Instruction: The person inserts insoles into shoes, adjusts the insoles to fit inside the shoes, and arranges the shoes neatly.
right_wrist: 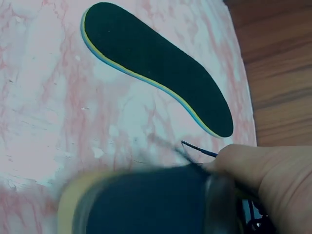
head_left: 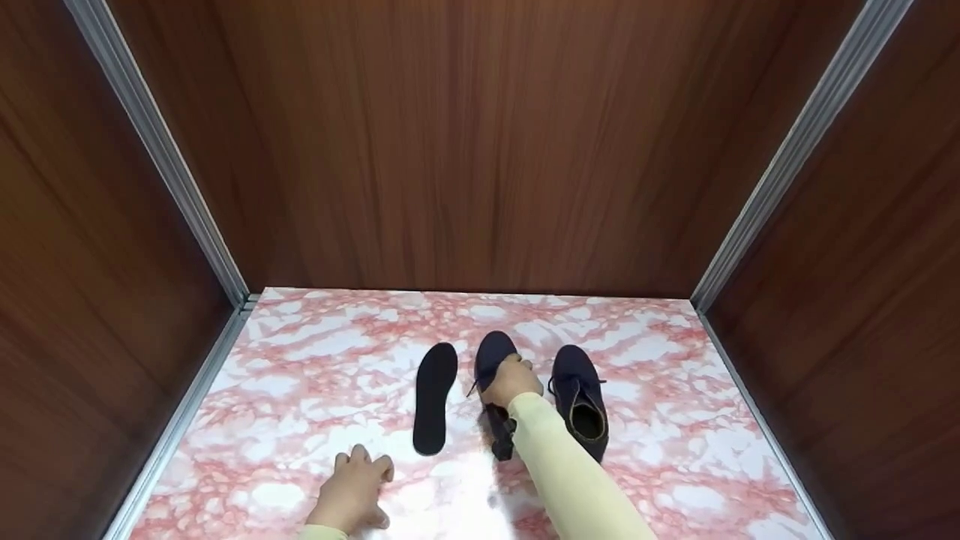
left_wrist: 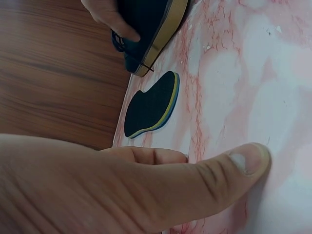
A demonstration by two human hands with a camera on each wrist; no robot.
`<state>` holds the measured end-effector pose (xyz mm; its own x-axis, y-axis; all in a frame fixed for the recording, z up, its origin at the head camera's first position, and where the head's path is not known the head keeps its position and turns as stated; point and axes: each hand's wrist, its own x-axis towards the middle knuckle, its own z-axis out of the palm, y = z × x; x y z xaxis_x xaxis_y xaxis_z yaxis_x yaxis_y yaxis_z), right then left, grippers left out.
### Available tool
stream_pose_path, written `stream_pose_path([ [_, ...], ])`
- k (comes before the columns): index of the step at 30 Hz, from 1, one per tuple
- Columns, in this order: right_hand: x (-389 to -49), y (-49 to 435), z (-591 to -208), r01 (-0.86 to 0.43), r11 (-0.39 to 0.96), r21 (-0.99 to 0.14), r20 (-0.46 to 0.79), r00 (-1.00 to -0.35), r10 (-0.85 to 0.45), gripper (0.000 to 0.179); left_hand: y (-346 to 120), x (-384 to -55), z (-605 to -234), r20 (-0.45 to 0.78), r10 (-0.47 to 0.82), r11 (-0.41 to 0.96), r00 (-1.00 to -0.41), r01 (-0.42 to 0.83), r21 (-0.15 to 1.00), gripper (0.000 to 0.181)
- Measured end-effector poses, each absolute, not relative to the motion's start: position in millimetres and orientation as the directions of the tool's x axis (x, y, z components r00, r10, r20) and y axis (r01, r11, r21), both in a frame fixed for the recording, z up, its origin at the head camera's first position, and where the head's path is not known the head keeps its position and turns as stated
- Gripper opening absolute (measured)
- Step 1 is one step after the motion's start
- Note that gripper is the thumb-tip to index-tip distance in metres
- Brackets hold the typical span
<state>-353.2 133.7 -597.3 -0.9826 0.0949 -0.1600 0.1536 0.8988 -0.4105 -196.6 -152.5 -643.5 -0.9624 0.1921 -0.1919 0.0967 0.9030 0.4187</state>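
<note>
Two dark navy lace-up shoes lie side by side on the table, toes pointing away. Across the laces of the left shoe (head_left: pixel 493 351), my right hand (head_left: pixel 514 381) grips its upper, hiding much of it. The other shoe (head_left: pixel 574 366) stands just to the right, its opening showing. A black insole (head_left: pixel 433 397) lies flat left of the gripped shoe; its yellow and blue edge shows in both wrist views. Nearer the front, my left hand (head_left: pixel 352 486) is over the tabletop, fingers loosely bent and holding nothing. In the right wrist view the shoe's heel (right_wrist: pixel 146 204) is blurred.
The tabletop (head_left: pixel 300 405) has a pink and white marbled surface. Brown wood-grain panels (head_left: pixel 465 150) rise behind it and at both sides, with grey metal strips (head_left: pixel 161 157) along the corners.
</note>
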Motion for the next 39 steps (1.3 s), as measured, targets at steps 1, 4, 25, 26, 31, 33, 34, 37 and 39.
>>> stream_pose_path([
  [1, -353, 135, -596, 0.148, 0.903, -0.402, -0.158, -0.983, 0.091, 0.108, -152, -196, -643, -0.190, 0.192, 0.903, -0.963, 0.098, 0.419, 0.062],
  [4, -354, 138, -596, 0.166, 0.911, -0.378, -0.176, -0.979, 0.105, 0.108, -152, -196, -643, -0.189, 0.192, 0.902, -0.963, 0.098, 0.421, 0.062],
  [25, -352, 163, -609, 0.004, 0.940, -0.340, -0.095, -0.995, -0.030, 0.109, -153, -196, -644, -0.236, 0.176, 0.906, -0.956, 0.064, 0.418, 0.060],
  [26, -352, 164, -610, -0.013, 0.941, -0.337, -0.086, -0.995, -0.045, 0.108, -153, -197, -645, -0.239, 0.175, 0.909, -0.955, 0.063, 0.413, 0.060],
  [31, -349, 169, -611, -0.086, 0.942, -0.324, -0.052, -0.993, -0.108, 0.106, -153, -198, -645, -0.247, 0.167, 0.914, -0.955, 0.055, 0.403, 0.059],
  [33, -347, 169, -608, -0.107, 0.938, -0.329, -0.035, -0.991, -0.125, 0.106, -153, -198, -644, -0.246, 0.169, 0.912, -0.954, 0.056, 0.407, 0.059],
  [34, -346, 169, -606, -0.117, 0.936, -0.332, -0.028, -0.991, -0.133, 0.105, -153, -198, -643, -0.244, 0.170, 0.910, -0.955, 0.058, 0.410, 0.060],
  [37, -342, 169, -600, -0.151, 0.932, -0.330, -0.014, -0.986, -0.164, 0.106, -153, -197, -642, -0.238, 0.174, 0.910, -0.956, 0.064, 0.410, 0.060],
  [39, -338, 169, -597, -0.171, 0.929, -0.327, -0.020, -0.982, -0.188, 0.106, -153, -197, -642, -0.239, 0.174, 0.910, -0.955, 0.063, 0.410, 0.061],
])
